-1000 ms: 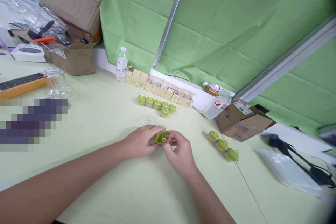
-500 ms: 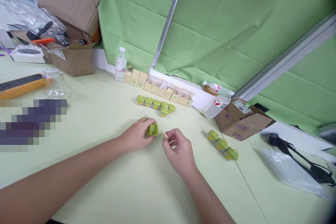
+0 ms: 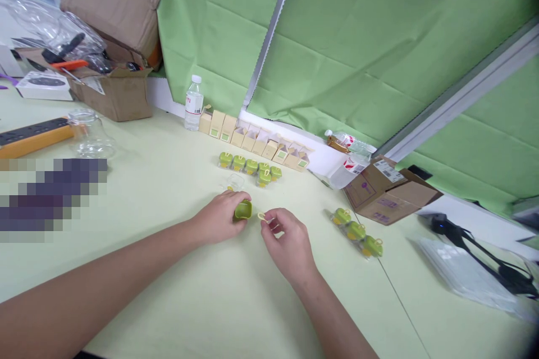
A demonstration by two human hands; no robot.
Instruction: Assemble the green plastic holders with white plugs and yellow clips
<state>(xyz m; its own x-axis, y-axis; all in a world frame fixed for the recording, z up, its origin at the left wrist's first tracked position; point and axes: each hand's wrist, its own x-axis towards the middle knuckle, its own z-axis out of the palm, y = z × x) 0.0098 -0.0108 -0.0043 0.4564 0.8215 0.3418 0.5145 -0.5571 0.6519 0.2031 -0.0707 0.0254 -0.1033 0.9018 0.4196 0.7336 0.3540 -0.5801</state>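
Green case (image 3: 243,210) is mid-table (image 3: 177,291), left hand (image 3: 215,217) clamped round it from the left; can't tell if it rests on the surface. Right hand (image 3: 288,242) is just beside it, clear of the case, thumb and forefinger pinched on a small yellow loop (image 3: 261,216). Behind them is a clear plastic piece (image 3: 234,181), then a row of green cases (image 3: 251,167) and a row of cream boxes (image 3: 256,140) by the wall; three more green cases (image 3: 357,231) lie to the right near a cardboard box (image 3: 389,190).
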